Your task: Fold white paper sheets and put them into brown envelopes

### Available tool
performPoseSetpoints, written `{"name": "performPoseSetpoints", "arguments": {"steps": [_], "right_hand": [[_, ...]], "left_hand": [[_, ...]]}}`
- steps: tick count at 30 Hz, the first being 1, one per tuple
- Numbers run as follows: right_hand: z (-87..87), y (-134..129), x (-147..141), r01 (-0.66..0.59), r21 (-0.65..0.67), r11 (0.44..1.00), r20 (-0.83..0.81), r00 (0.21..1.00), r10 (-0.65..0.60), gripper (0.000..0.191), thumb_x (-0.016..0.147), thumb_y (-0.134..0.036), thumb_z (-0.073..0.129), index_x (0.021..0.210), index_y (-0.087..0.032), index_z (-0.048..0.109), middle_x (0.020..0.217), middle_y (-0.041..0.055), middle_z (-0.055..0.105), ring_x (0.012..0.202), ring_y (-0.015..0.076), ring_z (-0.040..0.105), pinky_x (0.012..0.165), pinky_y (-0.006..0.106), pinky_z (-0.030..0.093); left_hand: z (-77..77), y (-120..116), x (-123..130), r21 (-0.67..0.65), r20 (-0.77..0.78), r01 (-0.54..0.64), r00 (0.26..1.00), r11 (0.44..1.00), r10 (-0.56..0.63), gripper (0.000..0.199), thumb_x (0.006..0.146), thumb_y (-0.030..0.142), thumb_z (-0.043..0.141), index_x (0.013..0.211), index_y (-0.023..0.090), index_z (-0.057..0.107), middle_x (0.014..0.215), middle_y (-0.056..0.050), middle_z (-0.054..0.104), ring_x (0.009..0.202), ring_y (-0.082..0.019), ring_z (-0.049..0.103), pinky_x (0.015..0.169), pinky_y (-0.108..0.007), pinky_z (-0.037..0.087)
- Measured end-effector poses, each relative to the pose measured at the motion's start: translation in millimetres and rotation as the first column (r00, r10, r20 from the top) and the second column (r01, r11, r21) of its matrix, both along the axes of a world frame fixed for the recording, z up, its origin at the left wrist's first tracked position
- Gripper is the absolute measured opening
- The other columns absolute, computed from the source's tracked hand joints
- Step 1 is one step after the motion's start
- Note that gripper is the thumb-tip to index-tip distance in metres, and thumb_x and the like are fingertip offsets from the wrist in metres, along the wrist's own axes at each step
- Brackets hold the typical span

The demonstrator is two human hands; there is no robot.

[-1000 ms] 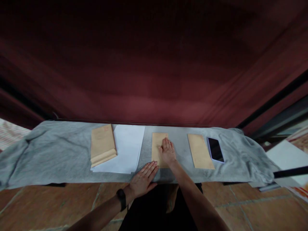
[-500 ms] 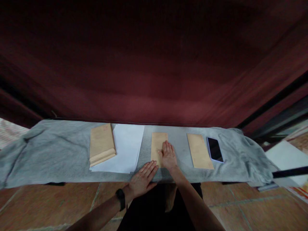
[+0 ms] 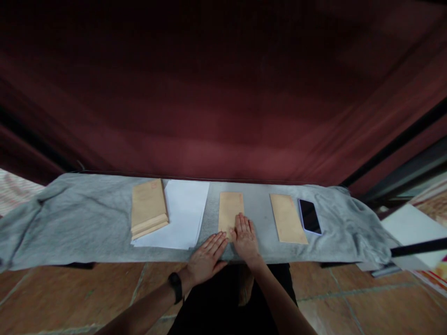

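Note:
A tan envelope [image 3: 230, 204] lies flat on the grey cloth in front of me. My left hand [image 3: 207, 258] rests flat at its lower left corner, fingers stretched out, with a dark band on the wrist. Over the envelope's lower right part lies my right hand [image 3: 246, 238], also flat with its fingers extended. Neither hand grips anything. To the left, a stack of tan envelopes [image 3: 148, 202] sits partly on white paper sheets [image 3: 185, 211]. On the right is another single tan envelope [image 3: 288, 218].
A phone [image 3: 310, 217] with a light purple edge lies right of the single envelope. The grey cloth [image 3: 87, 218] is rumpled at both ends. A dark red surface [image 3: 223, 116] rises behind it. White sheets [image 3: 412, 228] are at the far right, above the tiled floor.
My right hand has slid down the envelope toward me, uncovering more of its upper part. My left hand has stayed nearly in place.

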State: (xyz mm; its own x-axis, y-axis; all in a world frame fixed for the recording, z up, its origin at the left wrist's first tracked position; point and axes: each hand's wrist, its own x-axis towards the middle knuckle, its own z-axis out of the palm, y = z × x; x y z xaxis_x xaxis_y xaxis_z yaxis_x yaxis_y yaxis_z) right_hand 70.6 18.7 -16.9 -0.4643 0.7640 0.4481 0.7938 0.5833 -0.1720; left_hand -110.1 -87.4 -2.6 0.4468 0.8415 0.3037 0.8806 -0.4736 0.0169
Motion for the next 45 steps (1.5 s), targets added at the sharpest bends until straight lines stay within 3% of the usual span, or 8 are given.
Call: {"name": "performPoseSetpoints", "arguments": {"steps": [6, 12, 21, 25, 34, 39, 45], "right_hand": [[3.7, -35, 20, -0.113, -0.026, 0.993, 0.020, 0.993, 0.114, 0.052, 0.104, -0.035, 0.040, 0.153, -0.019, 0.039, 0.152, 0.0086, 0.049, 0.140, 0.0234, 0.045, 0.118, 0.044, 0.030], [1.3, -63, 34, -0.129, 0.055, 0.990, -0.021, 0.991, 0.131, 0.048, 0.102, -0.027, 0.042, 0.149, -0.017, 0.045, 0.150, 0.0111, 0.050, 0.141, 0.0251, 0.044, 0.118, 0.048, 0.031], [-1.8, -67, 32, -0.085, 0.055, 0.995, -0.108, 0.990, 0.090, 0.042, 0.101, -0.024, 0.042, 0.141, -0.017, 0.054, 0.140, 0.0111, 0.060, 0.137, 0.0242, 0.048, 0.118, 0.047, 0.032], [-0.2, -67, 32, -0.075, 0.031, 0.997, -0.127, 0.989, 0.078, 0.042, 0.102, -0.026, 0.041, 0.141, -0.018, 0.054, 0.141, 0.0105, 0.060, 0.137, 0.0238, 0.048, 0.117, 0.047, 0.032], [7.3, -69, 31, -0.061, -0.015, 0.998, -0.094, 0.994, 0.060, 0.044, 0.102, -0.025, 0.040, 0.145, -0.021, 0.050, 0.147, 0.0093, 0.055, 0.136, 0.0243, 0.048, 0.117, 0.047, 0.031], [7.4, -69, 31, -0.051, -0.017, 0.999, -0.077, 0.996, 0.049, 0.046, 0.101, -0.024, 0.041, 0.147, -0.022, 0.048, 0.148, 0.0086, 0.054, 0.137, 0.0239, 0.048, 0.117, 0.046, 0.031], [5.7, -68, 31, -0.069, -0.038, 0.997, -0.114, 0.991, 0.064, 0.044, 0.102, -0.026, 0.041, 0.145, -0.021, 0.051, 0.146, 0.0093, 0.056, 0.135, 0.0241, 0.050, 0.117, 0.047, 0.032]], "left_hand": [[0.4, -1, 9, 0.005, 0.056, -0.056, 0.997, 0.998, 0.056, 0.061, 0.102, 0.039, 0.039, 0.157, 0.017, 0.025, 0.158, -0.011, 0.038, 0.145, -0.022, 0.037, 0.120, -0.041, 0.033], [-9.2, 7, 26, -0.002, 0.056, -0.171, 0.984, 0.985, 0.171, 0.060, 0.104, 0.040, 0.031, 0.158, 0.015, 0.022, 0.159, -0.012, 0.038, 0.147, -0.021, 0.035, 0.121, -0.041, 0.031], [-9.0, 81, 48, -0.131, 0.012, -0.275, 0.960, 0.953, 0.279, 0.063, 0.102, 0.046, 0.031, 0.153, 0.010, 0.033, 0.161, -0.018, 0.030, 0.151, -0.029, 0.023, 0.121, -0.046, 0.025], [-6.6, 114, 56, -0.187, 0.003, -0.301, 0.952, 0.935, 0.307, 0.065, 0.101, 0.047, 0.030, 0.154, 0.010, 0.031, 0.162, -0.016, 0.028, 0.153, -0.027, 0.018, 0.123, -0.048, 0.018], [-9.6, 162, 62, -0.189, 0.097, -0.334, 0.929, 0.923, 0.356, 0.067, 0.100, 0.052, 0.028, 0.154, 0.013, 0.031, 0.161, -0.015, 0.031, 0.152, -0.031, 0.018, 0.122, -0.058, 0.012], [-9.8, 169, 62, -0.172, 0.135, -0.338, 0.923, 0.925, 0.362, 0.068, 0.099, 0.051, 0.030, 0.156, 0.014, 0.027, 0.161, -0.015, 0.033, 0.151, -0.032, 0.020, 0.120, -0.061, 0.012], [-9.9, 150, 58, -0.177, 0.114, -0.324, 0.931, 0.929, 0.346, 0.061, 0.099, 0.051, 0.036, 0.153, 0.022, 0.037, 0.161, -0.008, 0.034, 0.152, -0.031, 0.019, 0.122, -0.057, 0.012]]}}
